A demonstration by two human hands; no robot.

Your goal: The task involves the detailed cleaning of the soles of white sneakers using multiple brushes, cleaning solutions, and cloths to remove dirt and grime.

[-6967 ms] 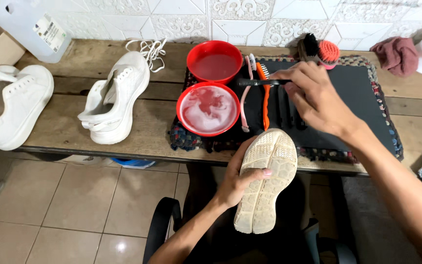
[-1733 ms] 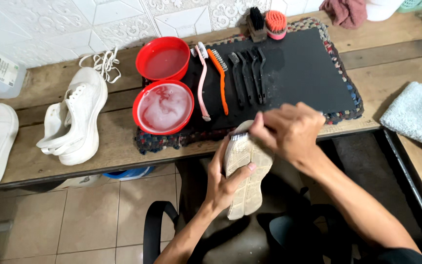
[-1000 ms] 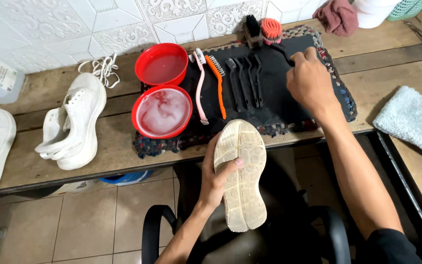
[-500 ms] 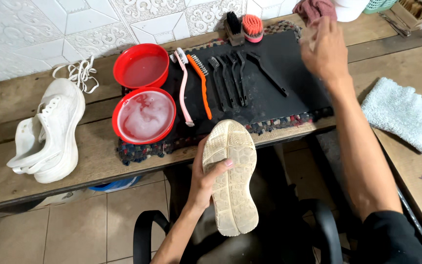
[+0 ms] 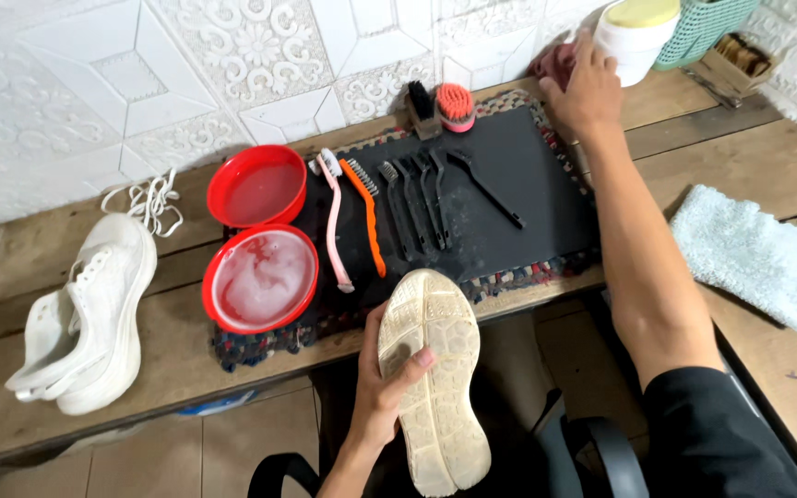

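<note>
bowls (image 5: pixel 257 189): 2 | brushes (image 5: pixel 332 219): 8 | shoes (image 5: pixel 431 373): 3 | cloths (image 5: pixel 744 254): 2

Shoe-cleaning corner, likely home workshop: worn wooden tabletop (image 5: pixel 666 111) against embossed white tiled wall (image 5: pixel 186 74), row of brushes (image 5: pixel 408 207) on black mat (image 5: pixel 518 184), red soapy-water bowls (image 5: pixel 260 277), white sneakers (image 5: pixel 85 314) at left edge.

Red bowls (image 5: pixel 260 278) — black mat (image 5: pixel 518 184), cream sole (image 5: pixel 435 369)

Wooden bench (image 5: pixel 140 369), black mat (image 5: pixel 528 184), white sneaker (image 5: pixel 94 314), blue towel (image 5: pixel 749 254)
</note>
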